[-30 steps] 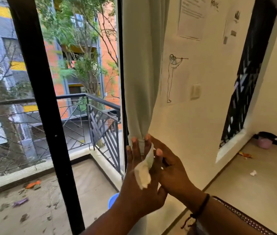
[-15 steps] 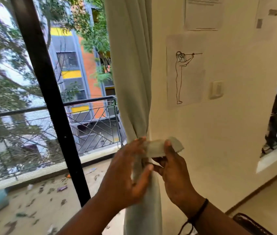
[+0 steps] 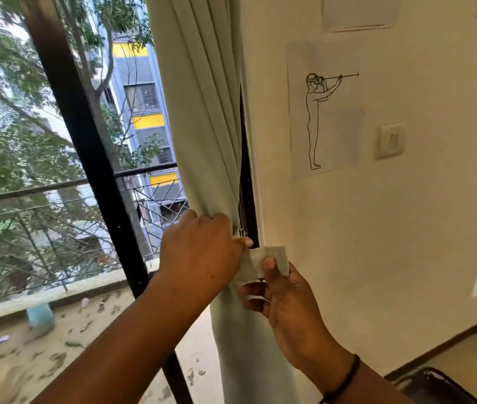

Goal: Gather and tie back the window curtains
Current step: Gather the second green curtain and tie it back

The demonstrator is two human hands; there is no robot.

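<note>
A cream wall [image 3: 377, 228] meets a black-framed balcony window [image 3: 85, 141], and in that corner hangs the pale grey-green fabric curtain [image 3: 205, 126], gathered into a tight bunch at waist height. The left hand [image 3: 202, 255] wraps the bunch, fingers curled round the cloth; half a second ago it sat lower, with the thumb spread below. The right hand [image 3: 286, 298] pinches the matching fabric tie-back strip [image 3: 269, 258] between thumb and fingers, now closer to the wall than before. The view has shifted nearer. Open room lies to the right, along the bare wall. A paper line drawing of a standing figure [image 3: 319, 118] is stuck beside a cream wall switch [image 3: 390, 140]; no writing is legible.
</note>
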